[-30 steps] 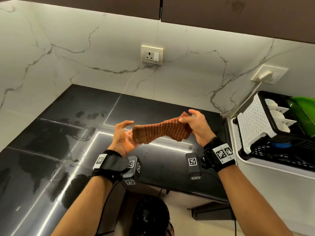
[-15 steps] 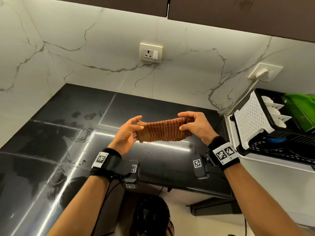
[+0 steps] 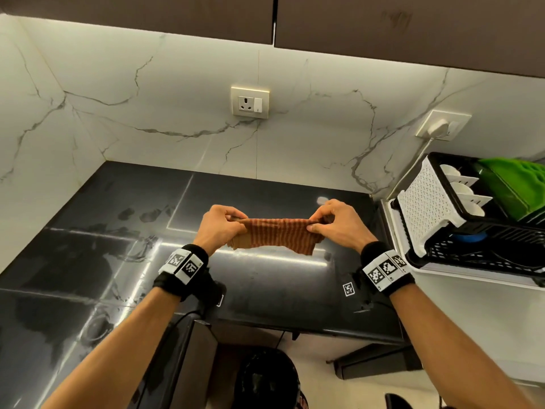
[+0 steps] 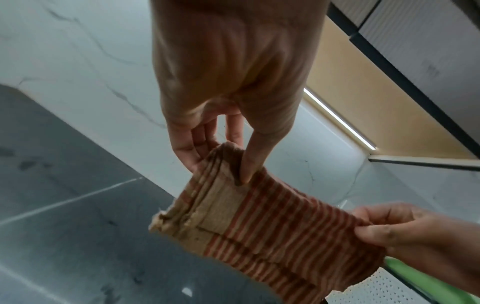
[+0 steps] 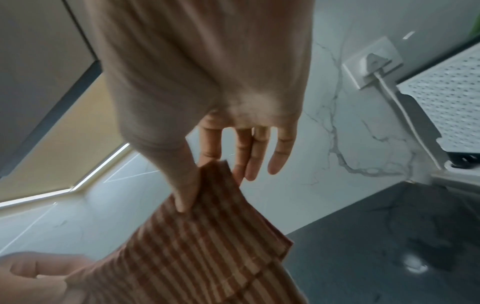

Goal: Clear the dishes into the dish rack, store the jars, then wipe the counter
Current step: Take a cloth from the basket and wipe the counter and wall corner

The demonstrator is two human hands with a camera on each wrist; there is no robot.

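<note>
- The left hand (image 3: 219, 224) pinches the left end of a striped cloth (image 3: 275, 236) between thumb and fingers; in the left wrist view the thumb presses on the folded layers and the other fingers (image 4: 187, 148) lie behind them.
- The right hand (image 3: 337, 224) pinches the right end of the cloth; in the right wrist view the thumb lies on top of the fabric, the index finger is behind it, and the other fingers (image 5: 278, 156) hang straight and loose, apart from the cloth.
- The cloth is folded into several layers, brown-orange with pale stripes and a plain tan band near its left end. It is held level between the two hands, in the air above the counter (image 3: 88, 261), not touching it.
- The counter is black and glossy, with smeared marks and streaks on its left part.
- The dish rack (image 3: 472, 252) stands at the right end of the counter, black with a white perforated side piece. White dishes (image 3: 463, 190) stand upright in it, and a green item (image 3: 519, 187) lies beside them.
- A wall socket (image 3: 250, 102) sits on the marble wall behind the counter. A second socket (image 3: 442, 125), with a white plug in it, sits above the rack.
</note>
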